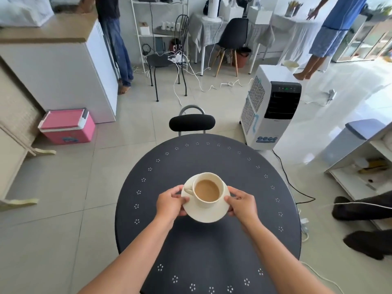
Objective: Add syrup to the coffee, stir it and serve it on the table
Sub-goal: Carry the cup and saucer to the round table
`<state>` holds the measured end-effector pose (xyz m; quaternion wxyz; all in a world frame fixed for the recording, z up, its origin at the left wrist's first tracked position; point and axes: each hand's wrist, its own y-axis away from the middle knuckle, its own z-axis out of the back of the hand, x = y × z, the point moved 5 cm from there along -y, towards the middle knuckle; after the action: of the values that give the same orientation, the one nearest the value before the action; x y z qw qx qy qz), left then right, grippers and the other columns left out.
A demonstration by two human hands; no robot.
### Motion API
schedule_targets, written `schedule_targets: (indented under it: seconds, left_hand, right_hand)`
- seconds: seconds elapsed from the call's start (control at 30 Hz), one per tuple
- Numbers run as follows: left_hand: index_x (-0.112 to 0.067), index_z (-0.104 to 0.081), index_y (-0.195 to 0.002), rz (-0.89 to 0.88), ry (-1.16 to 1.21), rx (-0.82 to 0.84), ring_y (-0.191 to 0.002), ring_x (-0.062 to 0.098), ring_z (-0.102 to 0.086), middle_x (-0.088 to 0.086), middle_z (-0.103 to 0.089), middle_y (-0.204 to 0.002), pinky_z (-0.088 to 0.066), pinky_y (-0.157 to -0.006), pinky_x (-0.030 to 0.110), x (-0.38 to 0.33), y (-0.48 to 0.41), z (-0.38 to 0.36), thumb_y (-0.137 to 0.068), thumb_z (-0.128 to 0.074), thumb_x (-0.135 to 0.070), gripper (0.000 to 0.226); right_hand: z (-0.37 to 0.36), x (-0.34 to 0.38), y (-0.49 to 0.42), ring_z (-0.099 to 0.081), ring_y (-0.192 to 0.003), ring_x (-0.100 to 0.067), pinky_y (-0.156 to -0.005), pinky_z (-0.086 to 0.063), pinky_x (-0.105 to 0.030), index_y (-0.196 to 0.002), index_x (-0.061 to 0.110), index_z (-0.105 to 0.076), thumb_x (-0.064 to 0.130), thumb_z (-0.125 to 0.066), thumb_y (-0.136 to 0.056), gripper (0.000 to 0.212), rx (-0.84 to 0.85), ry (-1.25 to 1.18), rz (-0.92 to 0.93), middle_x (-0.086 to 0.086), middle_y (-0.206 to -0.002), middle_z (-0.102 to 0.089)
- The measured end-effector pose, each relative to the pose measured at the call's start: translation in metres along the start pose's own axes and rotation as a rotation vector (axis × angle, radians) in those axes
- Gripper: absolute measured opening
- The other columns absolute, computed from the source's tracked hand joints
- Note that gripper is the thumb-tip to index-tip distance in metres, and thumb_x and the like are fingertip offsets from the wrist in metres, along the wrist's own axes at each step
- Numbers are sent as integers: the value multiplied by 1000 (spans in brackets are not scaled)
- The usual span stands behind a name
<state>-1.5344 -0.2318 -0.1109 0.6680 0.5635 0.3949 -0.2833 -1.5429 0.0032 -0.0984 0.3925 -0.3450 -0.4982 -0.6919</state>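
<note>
Both forearms reach over the dark worktop (191,251); I see my left hand (169,203) and right hand (244,205), fingers pinching the saucer (206,215) rims, cup (209,190) of coffee (206,190) centred on it.

Bright daylight all round, pouring in from the far right past the air cooler (271,107). The glossy floor (347,92) right of it is blown out with white glare. Shadows are soft, barely any on the dark worktop (203,251) nearer the camera. Heavy wide-angle bending at the edges, with straight lines bowing. Everything's a bit soft, mild compression smear.
</note>
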Motion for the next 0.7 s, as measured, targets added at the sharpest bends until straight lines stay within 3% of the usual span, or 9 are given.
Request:
schedule_targets:
  seconds: [0.37,0.47,0.63,0.7]
  left_hand:
    - [-32,-78,-95,82,65,-113,-82,20,-76,3,-78,-84,-60,-56,30,9,-81,-31,-85,-68,2,36]
    - [-28,-77,-100,90,50,-132,-86,20,-75,5,-78,-88,-59,-56,30,12,-99,-37,-85,-68,2,35]
    - [-41,-74,-85,99,14,-174,-81,14,-74,-2,-78,-81,-57,-52,24,14,-124,-41,-83,-69,1,43]
    - [-37,-76,-92,110,4,-179,-82,15,-74,0,-78,-81,-57,-51,23,16,-132,-43,-83,-69,1,39]
  right_hand:
    - [-12,-7,-108,-52,-55,-13,-49,-46,-25,-103,37,-74,8,-62,-83,37,69,55,-87,-1,-65,-62]
    - [-17,-13,-131,-50,-55,-14,-50,-45,-25,-104,37,-74,8,-61,-83,38,77,73,-106,0,-63,-60]
    - [-27,-20,-163,-50,-57,-15,-50,-43,-28,-103,37,-74,10,-62,-83,36,80,96,-146,1,-62,-56]
    - [-30,-21,-172,-50,-58,-16,-51,-42,-29,-100,39,-74,11,-62,-82,35,86,115,-148,1,-63,-55]
